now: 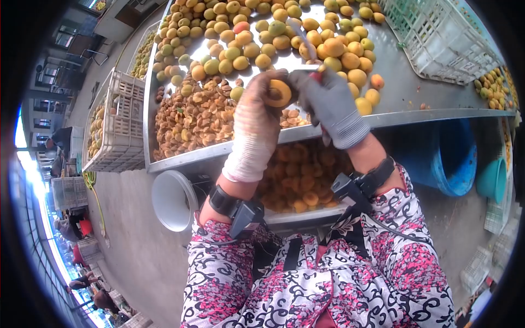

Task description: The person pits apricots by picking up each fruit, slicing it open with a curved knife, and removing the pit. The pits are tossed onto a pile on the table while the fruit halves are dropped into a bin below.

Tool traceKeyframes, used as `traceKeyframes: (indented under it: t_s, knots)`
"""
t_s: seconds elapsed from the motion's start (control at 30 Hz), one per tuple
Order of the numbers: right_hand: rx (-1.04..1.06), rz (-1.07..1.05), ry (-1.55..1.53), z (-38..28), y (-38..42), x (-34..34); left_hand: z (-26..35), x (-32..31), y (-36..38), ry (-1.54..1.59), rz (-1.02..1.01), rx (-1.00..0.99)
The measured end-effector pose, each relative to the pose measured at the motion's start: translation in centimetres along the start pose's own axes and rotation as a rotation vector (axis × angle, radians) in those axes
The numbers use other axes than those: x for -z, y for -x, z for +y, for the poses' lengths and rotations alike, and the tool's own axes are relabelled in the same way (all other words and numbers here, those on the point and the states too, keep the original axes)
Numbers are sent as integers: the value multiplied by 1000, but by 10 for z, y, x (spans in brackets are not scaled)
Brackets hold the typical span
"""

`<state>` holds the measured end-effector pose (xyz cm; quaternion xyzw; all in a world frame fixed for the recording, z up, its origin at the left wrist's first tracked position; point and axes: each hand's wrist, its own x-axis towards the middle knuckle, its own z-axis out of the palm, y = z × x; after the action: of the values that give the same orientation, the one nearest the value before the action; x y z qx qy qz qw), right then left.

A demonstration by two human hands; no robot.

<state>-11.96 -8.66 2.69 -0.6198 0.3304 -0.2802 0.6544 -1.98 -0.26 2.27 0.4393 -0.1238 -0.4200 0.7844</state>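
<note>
My left hand (pixel 257 106), in a stained white glove, is closed around an apricot (pixel 279 93). The apricot's cut face shows, with a darker middle. My right hand (pixel 331 101), in a grey glove, is closed on a small knife (pixel 315 75) with some red at its handle; motion and glare blur the blade. Both hands are close together above the front edge of the metal table (pixel 394 98). Brown apricot pits (pixel 191 117) lie heaped beside my left hand. Whole apricots (pixel 344 52) lie beyond both hands.
Below the table edge sits a tray of halved apricots (pixel 301 175). A white bucket (pixel 174 199), a blue barrel (pixel 451 156) and a teal bucket (pixel 492 180) stand around it. White crates (pixel 123 115) are at the left; another crate (pixel 443 41) stands on the table at right.
</note>
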Motion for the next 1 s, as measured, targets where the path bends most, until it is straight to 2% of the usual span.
traceKeyframes:
  t_s: [0.03, 0.07, 0.1, 0.13, 0.17, 0.23, 0.4, 0.47, 0.63, 0.73, 0.8, 0.83, 0.87, 0.93, 1.0]
  knots:
    - [-9, 4, -1, 3, -4, 7, -2, -2, -1, 43, 73, 79]
    - [9, 30, -256, 4, -9, 14, -2, -5, -3, 85, 141, 149]
    - [33, 56, -510, 4, -12, 19, -8, 11, -8, 136, 39, 255]
    - [42, 57, -512, 0, -12, 22, -8, 17, -10, 185, -63, 359]
    - [90, 71, -617, -5, -12, 26, -17, 16, -6, 47, -17, 328]
    - [174, 57, -795, -10, -16, 30, -21, 8, -2, -17, -48, 415]
    - [215, 72, -782, -18, -10, 28, -42, -1, 5, 9, -151, 477]
    - [280, 119, -631, -19, -6, 21, -47, -4, 6, 32, -66, 511]
    - [319, 57, -710, -10, -1, 11, -41, -11, 10, 75, -85, 500]
    - [278, 29, -689, -12, 1, 10, -40, -7, 10, 28, -101, 473]
    - [243, 55, -647, -16, 5, 2, -39, -5, 10, -189, -140, 417]
    - [207, 80, -605, -18, 6, -2, -38, -6, 9, -189, -139, 417]
    - [207, 79, -606, -17, 4, -1, -37, -8, 7, -135, -115, 445]
    - [185, 58, -822, -12, -5, 5, -39, -3, 5, -76, -90, 468]
    - [116, 76, -923, -8, -13, 10, -42, 6, 1, 247, -236, 549]
